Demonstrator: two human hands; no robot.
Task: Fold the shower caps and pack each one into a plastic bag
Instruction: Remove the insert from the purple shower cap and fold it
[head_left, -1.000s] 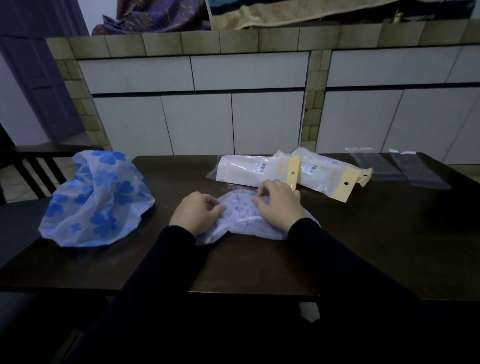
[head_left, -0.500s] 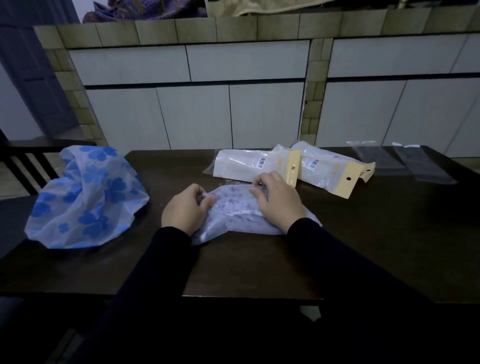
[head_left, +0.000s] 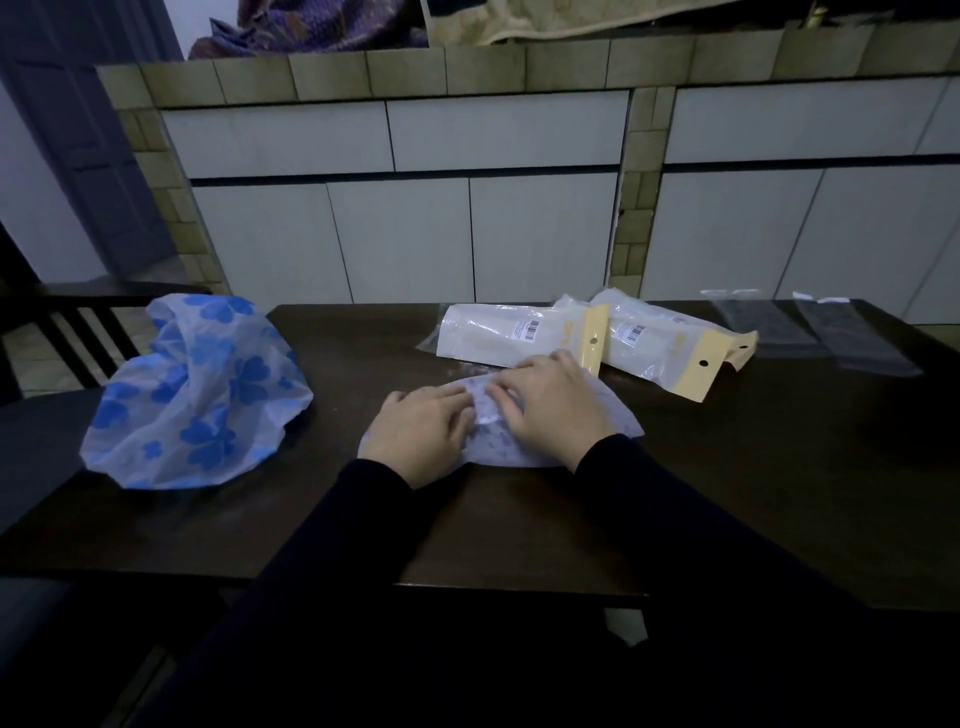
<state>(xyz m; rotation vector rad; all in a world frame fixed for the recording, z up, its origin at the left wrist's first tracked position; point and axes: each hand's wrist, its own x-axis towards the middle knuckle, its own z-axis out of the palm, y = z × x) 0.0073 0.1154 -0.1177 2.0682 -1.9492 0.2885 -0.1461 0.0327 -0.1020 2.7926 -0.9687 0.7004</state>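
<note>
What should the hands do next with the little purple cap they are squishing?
Probably fold it over once more. Both the left hand and right hand press the purple cap flat on the table, yet it looks wider than the empty bags waiting far right.

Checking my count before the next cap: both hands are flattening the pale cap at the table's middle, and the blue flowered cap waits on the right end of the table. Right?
Not quite. In the head view the blue flowered cap lies at the left end of the table, not the right. The rest holds: left hand and right hand press the pale cap at the middle.
</note>
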